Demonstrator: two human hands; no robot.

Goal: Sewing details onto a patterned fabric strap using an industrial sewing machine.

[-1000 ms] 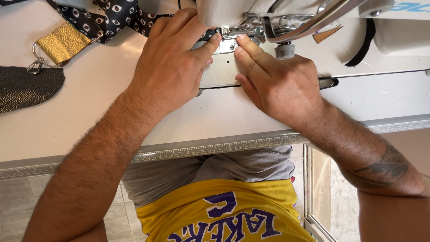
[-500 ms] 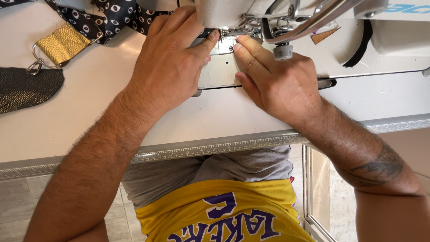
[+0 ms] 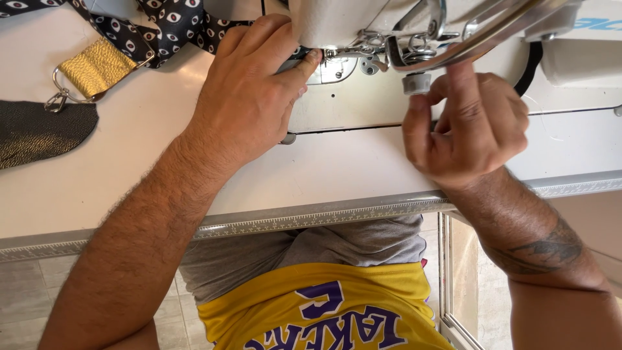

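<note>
We cannot make out the needle itself; the sewing machine head [image 3: 337,19] is cut off at the top edge and hides the work beneath it; how much of the dark patterned strap [image 3: 175,23] our left hand [image 3: 249,97] covers is unclear. That hand lies flat, palm down, on the white table [image 3: 129,168], thumb tip pressing the strap's end beside the metal plate [image 3: 334,68]; it clasps nothing. Our right hand [image 3: 470,126] curls loosely (wrist raised), thumb and forefinger pinching the small grey knob [image 3: 416,83].
</note>
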